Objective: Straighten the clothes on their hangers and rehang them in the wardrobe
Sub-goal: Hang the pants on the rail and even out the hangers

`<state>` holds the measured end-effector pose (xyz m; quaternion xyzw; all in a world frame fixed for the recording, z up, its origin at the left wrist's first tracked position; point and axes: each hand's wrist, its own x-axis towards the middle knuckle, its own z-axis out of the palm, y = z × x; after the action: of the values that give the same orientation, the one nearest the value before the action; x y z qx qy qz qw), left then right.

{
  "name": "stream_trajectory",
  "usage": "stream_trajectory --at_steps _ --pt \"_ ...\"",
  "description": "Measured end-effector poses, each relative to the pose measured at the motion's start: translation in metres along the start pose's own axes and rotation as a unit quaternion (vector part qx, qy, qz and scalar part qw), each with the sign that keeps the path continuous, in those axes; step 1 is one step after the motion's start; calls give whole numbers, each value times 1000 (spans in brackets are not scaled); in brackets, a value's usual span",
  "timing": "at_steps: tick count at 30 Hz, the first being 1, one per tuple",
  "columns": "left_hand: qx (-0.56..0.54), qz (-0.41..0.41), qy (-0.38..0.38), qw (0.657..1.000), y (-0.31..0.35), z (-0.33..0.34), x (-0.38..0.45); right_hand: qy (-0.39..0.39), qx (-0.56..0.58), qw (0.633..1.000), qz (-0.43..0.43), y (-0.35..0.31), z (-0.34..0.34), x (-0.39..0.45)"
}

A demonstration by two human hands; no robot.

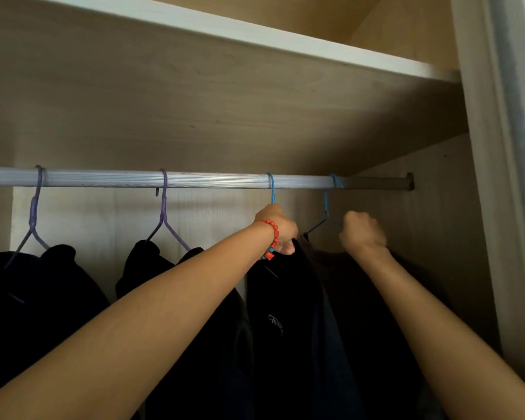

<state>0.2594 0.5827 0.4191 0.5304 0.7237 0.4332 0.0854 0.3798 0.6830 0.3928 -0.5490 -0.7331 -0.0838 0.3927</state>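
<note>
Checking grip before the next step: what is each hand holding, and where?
Left hand grips the third hanger just below its hook, at the dark garment's neck. Right hand grips the rightmost hanger's right shoulder arm.

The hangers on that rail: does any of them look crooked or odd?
Yes. The far-right blue hanger looks askew: its hook sits slanted on the rail and its neck looks kinked, while the other three hooks hang straighter. The right hand is at its shoulder; the left hand grips the neighbouring blue hanger.
</note>
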Motion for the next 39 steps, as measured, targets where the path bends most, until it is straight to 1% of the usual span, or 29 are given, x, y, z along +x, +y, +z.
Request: stream_trajectory --at_steps 2,6,12,15,18,21,25,26,28,29,30,34,37,39 --pt "-7 -7 -4 1000 -1 -3 0 4 1 1000 4 0 1 -1" --pt "-31 -28 -34 999 -1 -10 -7 3 7 1000 7 -1 2 -2" --pt "-32 -18 -20 999 -4 -15 -15 7 9 1000 12 -2 3 -2" --pt "-49 -29 -6 998 -2 -17 -17 5 15 1000 13 -1 4 -1" --pt "-64 -25 -22 997 -2 -21 -22 -2 24 1000 10 0 4 0" --pt "-75 -38 -31 996 -4 -23 -22 -6 32 999 7 1 4 -1" --pt "-103 -31 -57 993 -12 -29 -28 14 50 998 26 1 5 -5" --pt "-112 -24 -49 992 -13 -31 -35 15 57 998 28 1 4 -6" --pt "-98 -36 -41 994 -13 -32 -35 11 75 997 25 1 2 -6" --pt "-71 -40 -51 995 -12 -32 -35 8 85 996 22 2 1 -6" --pt "-52 -36 -48 997 -10 -33 -40 7 93 996 17 3 0 -6" --pt "59 24 5 998 -21 -43 -41 12 93 996 11 -1 -1 -12" --pt "119 91 72 986 -32 -58 -49 17 97 995 6 -7 -3 -20" --pt "125 126 128 976 -42 -69 -58 23 99 995 -12 -12 -7 -27"
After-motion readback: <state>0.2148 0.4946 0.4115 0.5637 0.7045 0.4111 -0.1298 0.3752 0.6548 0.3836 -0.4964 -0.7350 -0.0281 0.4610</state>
